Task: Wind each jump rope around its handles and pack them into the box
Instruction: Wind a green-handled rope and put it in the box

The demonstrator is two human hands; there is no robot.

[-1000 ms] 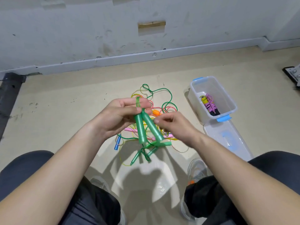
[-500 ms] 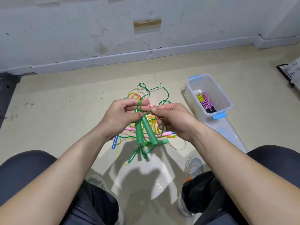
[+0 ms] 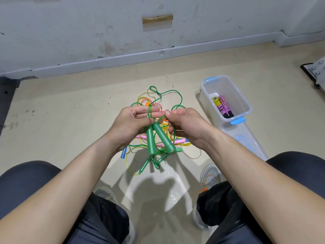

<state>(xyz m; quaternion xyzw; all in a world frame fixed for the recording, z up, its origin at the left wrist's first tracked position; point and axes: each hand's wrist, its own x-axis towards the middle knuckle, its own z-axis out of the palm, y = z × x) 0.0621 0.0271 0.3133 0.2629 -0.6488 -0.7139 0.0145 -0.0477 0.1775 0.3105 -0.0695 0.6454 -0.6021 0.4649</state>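
My left hand [image 3: 130, 124] grips the tops of two green jump rope handles [image 3: 156, 140], which hang down side by side. The green rope [image 3: 150, 110] loops over my left fingers. My right hand [image 3: 186, 125] is just right of the handles and pinches the green rope near their tops. Below my hands a tangled pile of jump ropes [image 3: 163, 103] in green, yellow, pink and orange lies on the floor. A clear plastic box [image 3: 246, 103] with blue latches stands to the right. Inside it lies a wound pink rope [image 3: 223, 107] with yellow and black handles.
The box's clear lid [image 3: 249, 138] lies on the floor against its near end. A grey wall and baseboard [image 3: 158, 55] run along the back. My knees and shoes frame the lower view. A metal bracket [image 3: 316, 69] sits at the far right.
My right hand has moved up from the lower part of the handles to their tops, close to my left fingers, and now pinches the rope there.
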